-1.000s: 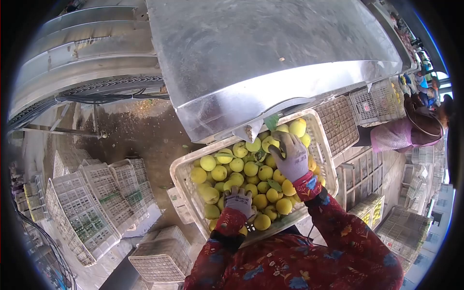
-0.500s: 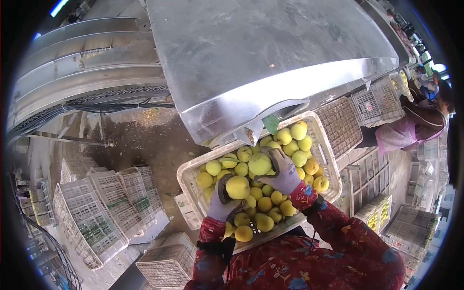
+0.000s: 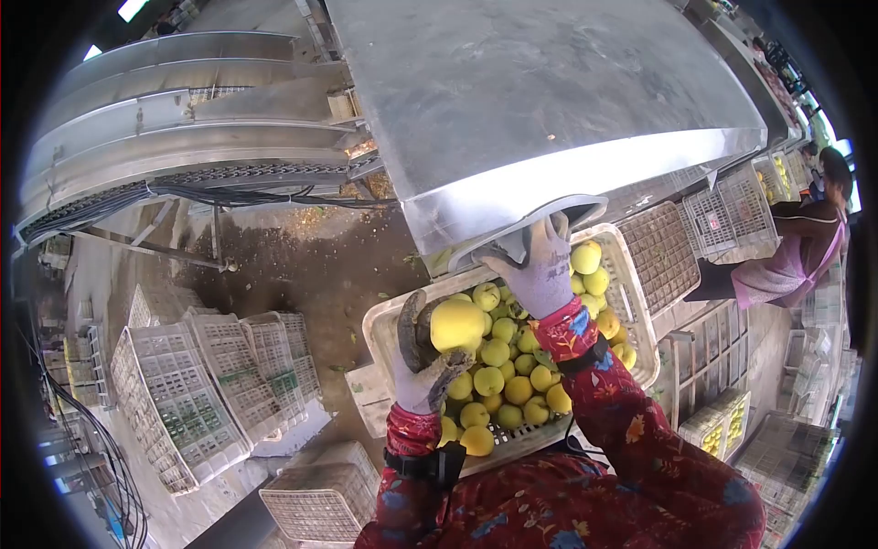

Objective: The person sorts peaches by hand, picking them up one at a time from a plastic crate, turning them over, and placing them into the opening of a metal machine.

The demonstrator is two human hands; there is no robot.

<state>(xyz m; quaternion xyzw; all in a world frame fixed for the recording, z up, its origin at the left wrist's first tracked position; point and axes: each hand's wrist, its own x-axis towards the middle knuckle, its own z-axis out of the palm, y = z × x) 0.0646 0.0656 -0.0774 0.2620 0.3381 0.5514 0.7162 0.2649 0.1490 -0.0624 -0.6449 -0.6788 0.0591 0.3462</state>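
My left hand (image 3: 421,361), in a grey-palmed glove, is closed around a yellow peach (image 3: 457,325) above the left part of a plastic crate. My right hand (image 3: 544,270), gloved too, reaches to the curved metal lip (image 3: 585,206) of a chute, thumb and fingers spread, with no fruit visible in it. Below both hands stands the cream crate (image 3: 645,343), holding many yellow and greenish peaches (image 3: 517,391). Part of the fruit is hidden behind my right hand and sleeve.
A broad metal chute (image 3: 549,73) hangs over the crate's far side. Stacked crates (image 3: 178,403) stand at left, and another crate (image 3: 315,503) sits near front. A brown crate (image 3: 654,242) adjoins at right. A person (image 3: 796,238) works beyond it. Cables (image 3: 247,194) run along a metal frame.
My right hand has moved from over the crate up to the chute lip, and the greenish peach it held is no longer in it. My left hand still holds its peach. The view has shifted.
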